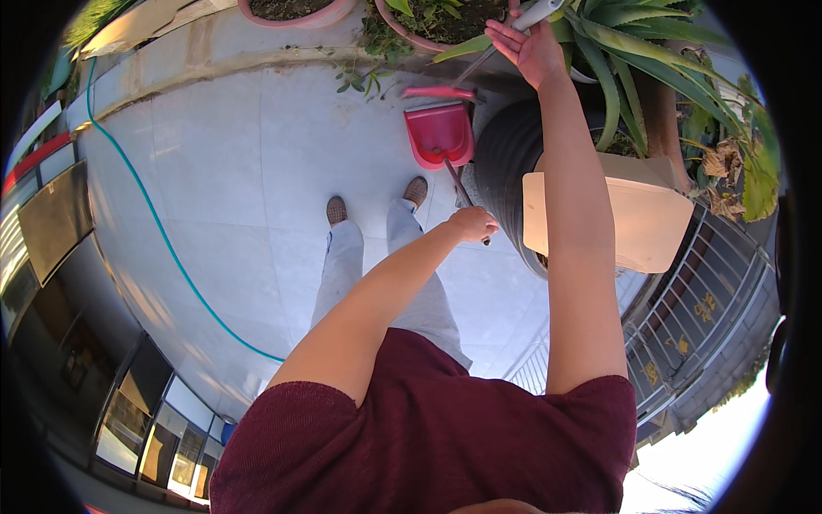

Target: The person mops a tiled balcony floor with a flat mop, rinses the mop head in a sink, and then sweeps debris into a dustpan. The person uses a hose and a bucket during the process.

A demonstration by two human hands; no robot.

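My left hand is closed around the thin handle of a red long-handled dustpan. The pan lies on the pale tiled floor ahead of my feet, with a few small bits in it. My right hand is raised at the top, palm showing and fingers spread, against the grey end of a broom's pole; whether it bears the pole's weight I cannot tell. The broom's pink head rests just beyond the dustpan's pale front lip, its bristles mostly hidden.
A large black ribbed planter stands right of the dustpan, with a cardboard piece on it. Spiky aloe-like leaves hang over from the right. Pink-rimmed pots line the raised edge ahead. A green hose crosses the floor on the left.
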